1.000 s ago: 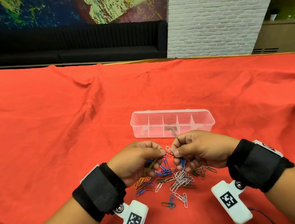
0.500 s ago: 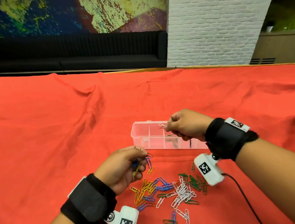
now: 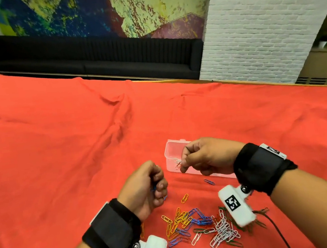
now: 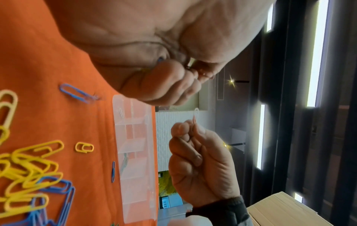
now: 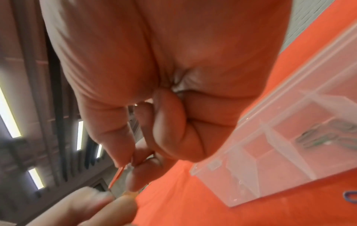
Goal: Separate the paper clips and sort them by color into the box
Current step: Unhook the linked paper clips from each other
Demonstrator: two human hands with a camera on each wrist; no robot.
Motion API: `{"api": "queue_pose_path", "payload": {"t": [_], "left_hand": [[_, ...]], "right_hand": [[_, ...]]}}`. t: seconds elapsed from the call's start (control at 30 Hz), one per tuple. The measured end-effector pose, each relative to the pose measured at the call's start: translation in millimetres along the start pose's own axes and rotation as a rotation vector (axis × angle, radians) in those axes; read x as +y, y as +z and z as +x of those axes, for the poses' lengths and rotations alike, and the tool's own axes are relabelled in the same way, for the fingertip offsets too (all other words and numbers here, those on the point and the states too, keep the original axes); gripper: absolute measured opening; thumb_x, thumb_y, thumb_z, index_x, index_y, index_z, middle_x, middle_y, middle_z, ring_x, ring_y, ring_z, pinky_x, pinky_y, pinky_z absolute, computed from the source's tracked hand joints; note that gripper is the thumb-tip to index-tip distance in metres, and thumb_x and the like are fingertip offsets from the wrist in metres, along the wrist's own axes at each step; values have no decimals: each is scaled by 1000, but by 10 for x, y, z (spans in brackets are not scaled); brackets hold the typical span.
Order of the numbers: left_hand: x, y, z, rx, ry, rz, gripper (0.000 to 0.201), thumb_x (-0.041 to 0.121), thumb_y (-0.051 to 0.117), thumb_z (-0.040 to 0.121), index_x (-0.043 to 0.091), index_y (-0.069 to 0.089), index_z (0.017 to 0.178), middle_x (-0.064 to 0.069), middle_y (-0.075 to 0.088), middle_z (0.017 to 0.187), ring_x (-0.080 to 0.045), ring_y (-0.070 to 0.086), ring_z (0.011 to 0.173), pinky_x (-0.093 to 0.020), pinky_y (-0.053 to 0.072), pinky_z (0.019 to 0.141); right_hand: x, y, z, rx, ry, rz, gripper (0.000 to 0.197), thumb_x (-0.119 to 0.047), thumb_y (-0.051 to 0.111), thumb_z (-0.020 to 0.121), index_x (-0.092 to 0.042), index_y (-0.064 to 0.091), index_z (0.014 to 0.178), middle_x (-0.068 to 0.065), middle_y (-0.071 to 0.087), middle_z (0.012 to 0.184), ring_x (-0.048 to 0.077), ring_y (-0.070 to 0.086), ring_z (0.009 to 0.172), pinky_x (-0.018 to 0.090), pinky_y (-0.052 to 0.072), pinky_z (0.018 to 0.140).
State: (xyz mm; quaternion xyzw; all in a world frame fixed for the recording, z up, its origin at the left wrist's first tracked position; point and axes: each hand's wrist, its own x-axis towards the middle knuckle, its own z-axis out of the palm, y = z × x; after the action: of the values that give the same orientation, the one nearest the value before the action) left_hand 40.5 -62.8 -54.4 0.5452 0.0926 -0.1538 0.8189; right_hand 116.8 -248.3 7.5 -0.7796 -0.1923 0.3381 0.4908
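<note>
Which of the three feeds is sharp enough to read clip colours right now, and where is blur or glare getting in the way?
Head view: evenly lit and sharp, pile of clips readable. Left wrist view: yellow and blue clips clear, ceiling lights flare. Right wrist view: motion-blurred, clear box soft, right hand fills the frame.

We see a red cloth point(image 3: 63, 147) draped over the table, a black sofa point(image 3: 98, 60), a painted mural point(image 3: 88, 12) and white brick column point(image 3: 259, 23) beyond.
</note>
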Motion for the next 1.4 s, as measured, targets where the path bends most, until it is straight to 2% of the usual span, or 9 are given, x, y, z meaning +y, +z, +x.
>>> {"api": "queue_pose_path", "payload": {"t": [0.1,0.2,0.27,0.47,0.57,0.83,1.0,1.13,1.4], "left_hand": [[-52,33,17,-20,47,12,22,29,59,89,17,52,72,-4,45,57,-13,40,44,-17,22,38],[-90,38,27,-67,101,26,16,30,63,89,14,63,88,-5,53,65,-13,47,52,-20,31,41],[-110,29,52,-51,132,99,9,20,65,89,13,63,83,-5,51,64,-11,45,51,-20,31,42],[-113,-34,105,23,105,118,14,6,61,87,13,62,74,-4,47,56,-12,37,47,-21,22,46],[-123,-57,106,29,122,130,13,8,64,87,13,64,75,-2,49,56,-10,37,45,-19,23,42],[-150,-97,122,-14,131,122,8,10,64,88,10,68,81,-6,57,64,-11,43,49,-21,28,41],[-154,-141,148,-38,18,-20,7,15,63,83,10,68,84,-7,60,69,-12,50,54,-20,34,43],[-146,-179,167,-48,-98,-167,8,21,67,76,14,67,80,-7,63,73,-12,56,56,-19,43,42],[-148,-195,170,-37,-149,-263,7,16,64,80,13,70,77,-7,64,73,-12,59,56,-19,49,46]], "right_hand": [[-2,73,-6,34,-17,-50,7,0,60,88,-1,63,83,-5,44,45,10,24,43,29,13,47],[-6,92,21,113,-25,-122,8,-5,65,85,-1,68,79,3,46,51,12,25,43,25,18,45],[-28,91,30,114,-24,-231,12,-12,69,85,-2,71,80,11,51,61,10,30,42,21,25,41],[-153,-24,135,242,-33,-618,16,-21,63,90,-14,73,80,-14,69,60,2,44,41,14,34,44],[-145,17,215,188,11,-374,10,-18,62,91,-11,66,85,3,74,80,14,39,52,25,33,46],[-9,126,250,65,131,195,31,-3,38,85,1,64,102,14,63,79,12,36,49,20,27,42],[75,-77,211,59,147,823,45,-5,30,78,8,58,110,29,65,106,29,65,76,33,59,65],[119,-119,208,62,120,845,48,5,25,79,9,55,116,36,56,128,43,65,107,43,58,87],[60,-205,378,232,28,583,55,29,22,78,0,59,107,28,64,122,33,66,112,34,56,92]]}}
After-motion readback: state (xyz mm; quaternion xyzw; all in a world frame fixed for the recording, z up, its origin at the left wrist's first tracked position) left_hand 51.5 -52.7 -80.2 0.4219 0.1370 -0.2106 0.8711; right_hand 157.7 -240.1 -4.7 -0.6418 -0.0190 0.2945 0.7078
